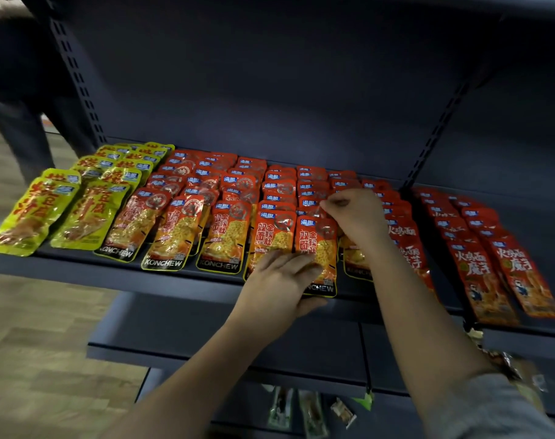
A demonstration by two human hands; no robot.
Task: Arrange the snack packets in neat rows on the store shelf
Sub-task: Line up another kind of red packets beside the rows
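I see red-orange KONCHEW packets [317, 248] overlapping in rows | left hand [277, 280] flat, fingers spread on front packet | right hand [358, 213] pinching a packet top

Packets [225, 236] crowd the shelf [117, 274]; open air above.

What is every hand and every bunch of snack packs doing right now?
Left hand: open, fingers flat on the front orange packet.
Right hand: fingers curled, pinching packets further back in the row.
Yellow packets: lying flat in overlapping rows at the shelf's left end.
Orange packets: lying in overlapping rows, fronts uneven.
Red packets: lying in rows on the right.
Shelf: holding all the rows.
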